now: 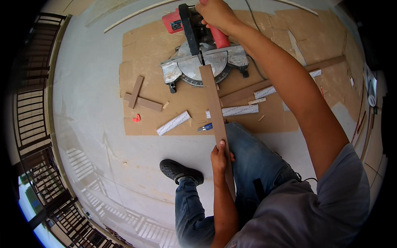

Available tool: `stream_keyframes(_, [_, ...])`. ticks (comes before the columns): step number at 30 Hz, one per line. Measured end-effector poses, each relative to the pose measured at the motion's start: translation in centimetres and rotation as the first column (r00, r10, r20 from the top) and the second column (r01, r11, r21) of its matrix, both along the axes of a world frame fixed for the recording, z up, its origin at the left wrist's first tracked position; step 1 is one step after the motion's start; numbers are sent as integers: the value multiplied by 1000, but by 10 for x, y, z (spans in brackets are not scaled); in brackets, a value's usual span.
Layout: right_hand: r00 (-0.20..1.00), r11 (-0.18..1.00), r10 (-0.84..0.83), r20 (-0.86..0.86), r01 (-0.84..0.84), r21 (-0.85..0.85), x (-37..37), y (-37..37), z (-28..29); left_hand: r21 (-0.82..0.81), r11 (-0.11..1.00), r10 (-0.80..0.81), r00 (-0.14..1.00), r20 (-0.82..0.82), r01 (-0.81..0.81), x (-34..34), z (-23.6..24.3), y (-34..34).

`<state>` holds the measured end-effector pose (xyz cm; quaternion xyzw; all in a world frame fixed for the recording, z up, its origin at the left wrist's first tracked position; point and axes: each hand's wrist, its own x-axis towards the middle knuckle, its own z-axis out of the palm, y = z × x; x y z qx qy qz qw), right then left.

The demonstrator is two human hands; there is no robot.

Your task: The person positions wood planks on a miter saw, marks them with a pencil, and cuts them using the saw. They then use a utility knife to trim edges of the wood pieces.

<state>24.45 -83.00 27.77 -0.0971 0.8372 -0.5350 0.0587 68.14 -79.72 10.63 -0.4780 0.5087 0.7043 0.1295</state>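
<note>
My left hand [220, 159] is wrapped round a long brown board [215, 107], its thumb lying on the top face. The board runs away from my lap, and its far end rests over the round metal table of a red and grey miter saw [202, 68]. At the top, my right hand [219, 16] grips the saw's red handle, part of which the hand hides. The dark blade guard [189, 29] stands left of that hand, above the board's far end. Whether the blade is spinning cannot be made out.
Cardboard [144, 45] lies under the saw. On it are two crossed brown offcuts [136, 93], several white-wrapped strips [173, 123], a blue utility knife [205, 127], a small red object [137, 118] and a longer brown board [244, 94]. A black cable [254, 25] trails behind my right arm.
</note>
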Motion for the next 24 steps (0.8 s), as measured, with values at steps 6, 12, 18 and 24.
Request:
stream_keyframes(6, [971, 996, -37, -237, 55, 68, -7, 1, -27, -2, 1000, 1, 1000, -4, -1, 1, -3, 3])
stream_keyframes(12, [989, 994, -19, -149, 35, 103, 0, 3, -21, -7, 1000, 5, 1000, -1, -5, 3, -4, 2])
stream_keyframes(18, [996, 990, -23, -86, 35, 138, 5, 6, -13, -4, 1000, 2, 1000, -7, -2, 3, -4, 2])
stream_keyframes(24, [1000, 997, 12, 9, -12, 71, 0, 6, 0, 60, 998, -3, 999, 34, 1, 4, -16, -7])
